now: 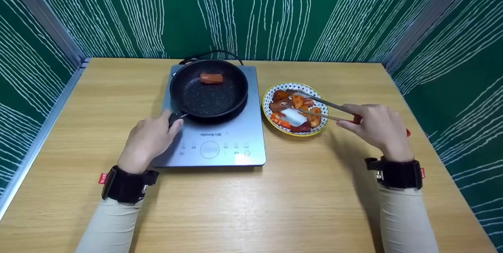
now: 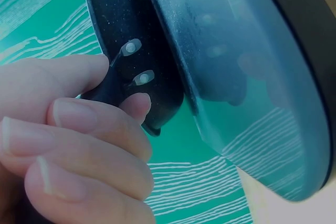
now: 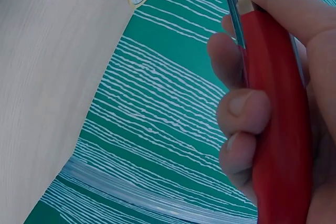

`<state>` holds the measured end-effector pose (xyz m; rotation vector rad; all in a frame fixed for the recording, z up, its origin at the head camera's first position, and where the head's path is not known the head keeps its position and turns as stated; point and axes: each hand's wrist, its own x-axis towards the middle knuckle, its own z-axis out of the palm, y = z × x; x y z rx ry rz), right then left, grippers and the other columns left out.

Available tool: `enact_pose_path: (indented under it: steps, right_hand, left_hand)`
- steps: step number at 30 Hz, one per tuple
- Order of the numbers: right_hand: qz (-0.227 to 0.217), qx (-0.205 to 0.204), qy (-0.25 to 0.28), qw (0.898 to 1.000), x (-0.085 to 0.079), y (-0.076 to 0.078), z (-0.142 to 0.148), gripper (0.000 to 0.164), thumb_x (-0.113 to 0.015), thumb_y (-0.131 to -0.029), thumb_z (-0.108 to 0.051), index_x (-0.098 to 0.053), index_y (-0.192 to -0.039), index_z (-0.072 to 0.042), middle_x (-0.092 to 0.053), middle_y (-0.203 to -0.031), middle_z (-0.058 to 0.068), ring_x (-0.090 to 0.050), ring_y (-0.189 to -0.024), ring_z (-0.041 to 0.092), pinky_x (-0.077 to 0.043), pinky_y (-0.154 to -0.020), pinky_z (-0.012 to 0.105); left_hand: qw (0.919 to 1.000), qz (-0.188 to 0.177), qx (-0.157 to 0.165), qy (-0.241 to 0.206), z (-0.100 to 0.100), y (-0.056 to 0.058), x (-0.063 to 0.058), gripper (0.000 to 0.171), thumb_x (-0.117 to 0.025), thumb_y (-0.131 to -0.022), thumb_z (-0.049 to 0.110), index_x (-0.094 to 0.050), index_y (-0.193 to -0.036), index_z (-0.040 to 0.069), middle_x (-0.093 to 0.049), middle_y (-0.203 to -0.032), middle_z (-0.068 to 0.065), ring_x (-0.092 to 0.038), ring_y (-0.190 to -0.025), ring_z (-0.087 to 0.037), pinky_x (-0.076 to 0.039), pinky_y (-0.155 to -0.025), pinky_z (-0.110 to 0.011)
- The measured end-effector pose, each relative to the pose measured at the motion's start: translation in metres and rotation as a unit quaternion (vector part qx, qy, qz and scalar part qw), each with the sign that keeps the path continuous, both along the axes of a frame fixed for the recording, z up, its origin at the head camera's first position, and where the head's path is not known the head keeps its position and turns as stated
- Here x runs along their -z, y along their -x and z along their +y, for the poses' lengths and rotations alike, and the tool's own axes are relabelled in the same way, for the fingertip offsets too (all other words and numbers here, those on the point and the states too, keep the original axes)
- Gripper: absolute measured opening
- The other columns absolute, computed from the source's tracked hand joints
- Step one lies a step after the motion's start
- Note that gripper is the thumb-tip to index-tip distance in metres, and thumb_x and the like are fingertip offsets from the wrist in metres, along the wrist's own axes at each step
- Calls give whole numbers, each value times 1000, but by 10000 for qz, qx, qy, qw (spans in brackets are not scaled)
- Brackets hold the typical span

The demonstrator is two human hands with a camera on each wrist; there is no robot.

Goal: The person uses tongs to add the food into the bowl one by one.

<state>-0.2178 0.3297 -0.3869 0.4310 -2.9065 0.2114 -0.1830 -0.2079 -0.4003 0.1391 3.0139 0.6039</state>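
My left hand [image 1: 151, 138] grips the black handle [image 2: 107, 88] of a frying pan [image 1: 208, 101]. The pan sits on a silver induction cooker [image 1: 235, 131] with one reddish-brown sausage piece [image 1: 211, 78] near its far side. In my right hand [image 1: 379, 127] is a pair of tongs [image 1: 332, 106], its red grip [image 3: 278, 114] plain in the right wrist view. The spread tong arms reach over a dotted, yellow-rimmed plate [image 1: 322, 125], their tips among the food beside another sausage piece [image 1: 278, 106]. Orange-red pieces [image 1: 314, 116] lie around the plate.
The cooker's touch panel [image 1: 210, 149] faces me, and its black cord [image 1: 220, 52] loops behind the pan. Green walls with white streaks [image 1: 275, 13] stand at the back and both sides of the wooden table [image 1: 220, 213].
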Motion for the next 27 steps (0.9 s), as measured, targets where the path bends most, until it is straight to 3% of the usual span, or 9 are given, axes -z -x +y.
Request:
enact_pose_path:
  steps: [15, 27]
  right_hand:
    - [128, -15, -501, 9987, 6, 3, 0, 43, -90, -87, -39, -80, -122, -17, -66, -68, 4, -51, -56, 22, -35, -47, 34]
    - [233, -99, -422, 9988, 13, 6, -11, 44, -91, -86, -36, -81, -123, -16, -62, -66, 4, -48, -54, 22, -31, -48, 34]
  left_hand:
    - [10000, 43, 28, -44, 0, 0, -1, 41, -47, -113, 43, -54, -115, 3, -41, -77, -8, -51, -68, -30, -31, -59, -37]
    - [9999, -55, -7, -108, -1, 0, 0, 39, -48, -113, 43, -53, -113, 4, -41, -77, -7, -51, -67, -29, -30, -59, -37]
